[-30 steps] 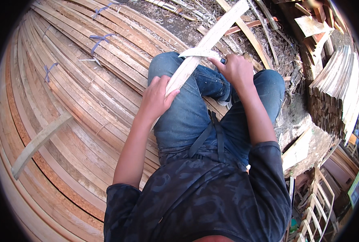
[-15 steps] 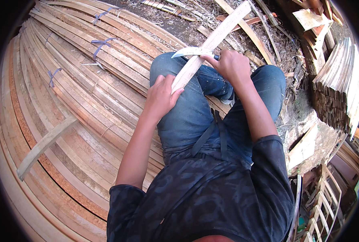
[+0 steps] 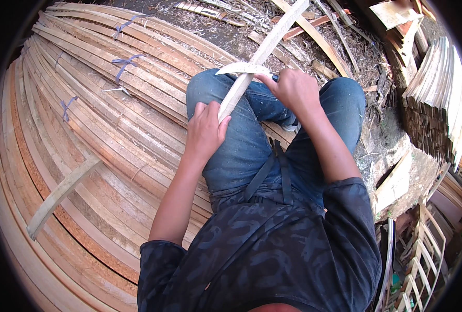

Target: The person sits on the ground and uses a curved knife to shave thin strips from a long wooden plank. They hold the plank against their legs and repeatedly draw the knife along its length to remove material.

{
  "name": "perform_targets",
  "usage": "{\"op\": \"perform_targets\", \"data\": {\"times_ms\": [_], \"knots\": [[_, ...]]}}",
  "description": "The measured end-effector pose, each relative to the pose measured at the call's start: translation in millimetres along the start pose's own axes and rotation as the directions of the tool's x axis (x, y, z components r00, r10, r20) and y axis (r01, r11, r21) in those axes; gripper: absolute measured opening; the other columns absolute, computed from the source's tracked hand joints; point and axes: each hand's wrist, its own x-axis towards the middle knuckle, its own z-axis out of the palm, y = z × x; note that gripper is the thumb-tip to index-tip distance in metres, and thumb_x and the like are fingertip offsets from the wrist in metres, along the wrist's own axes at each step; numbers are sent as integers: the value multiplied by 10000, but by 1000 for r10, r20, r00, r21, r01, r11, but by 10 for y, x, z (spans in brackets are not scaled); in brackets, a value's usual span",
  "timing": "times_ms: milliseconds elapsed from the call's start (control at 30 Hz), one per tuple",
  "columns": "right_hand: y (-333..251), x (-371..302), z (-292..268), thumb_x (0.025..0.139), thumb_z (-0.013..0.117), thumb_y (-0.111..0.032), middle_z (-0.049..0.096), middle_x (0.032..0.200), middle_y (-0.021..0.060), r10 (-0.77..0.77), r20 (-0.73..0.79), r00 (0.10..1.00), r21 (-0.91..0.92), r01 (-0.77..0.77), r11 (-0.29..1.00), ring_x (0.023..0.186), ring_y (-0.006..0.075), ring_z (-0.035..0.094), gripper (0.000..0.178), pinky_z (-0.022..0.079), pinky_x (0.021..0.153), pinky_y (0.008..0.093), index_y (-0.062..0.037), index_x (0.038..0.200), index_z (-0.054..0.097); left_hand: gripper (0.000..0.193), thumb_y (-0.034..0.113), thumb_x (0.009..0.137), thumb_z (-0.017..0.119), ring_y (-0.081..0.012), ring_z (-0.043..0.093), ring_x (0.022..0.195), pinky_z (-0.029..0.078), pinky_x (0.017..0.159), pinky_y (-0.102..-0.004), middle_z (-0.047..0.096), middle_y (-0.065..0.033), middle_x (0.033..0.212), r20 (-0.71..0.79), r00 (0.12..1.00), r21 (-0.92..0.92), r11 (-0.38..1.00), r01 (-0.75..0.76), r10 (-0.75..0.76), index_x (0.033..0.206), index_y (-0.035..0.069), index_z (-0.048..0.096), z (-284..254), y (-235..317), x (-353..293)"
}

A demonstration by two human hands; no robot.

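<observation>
My left hand (image 3: pixel 206 131) is closed round the near end of a pale wooden slat (image 3: pixel 266 48), just above my left thigh. The slat slants away from me, up and to the right. In my right hand (image 3: pixel 295 89) is a knife by its dark handle, most of which my fingers hide. Its pale curved blade (image 3: pixel 240 68) points left and lies across the slat, with my right thumb close to the wood.
Long wooden strips (image 3: pixel 153 96) lie side by side on my left, some tied with purple bands (image 3: pixel 127 63). A short slat (image 3: pixel 62 195) lies across them. Shavings and offcuts (image 3: pixel 328 44) litter the ground ahead. A stack of thin boards (image 3: pixel 434 99) stands right.
The slat has turned so that it looks narrower, and its far end has shifted left. My right hand and the knife have moved slightly up the picture.
</observation>
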Motion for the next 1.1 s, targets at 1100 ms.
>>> {"op": "perform_targets", "data": {"times_ms": [1100], "knots": [[-122,-220,-39,842,559,-718,628,621,260,108,383,917,353,-254,901,651,415,671,817,525,610,475,62,620,651,269,134,818,730,-349,545,871,458,788,-455,607,-161,864,-82,997,-20,1000,6,-8,910,25,502,85,54,-19]]}}
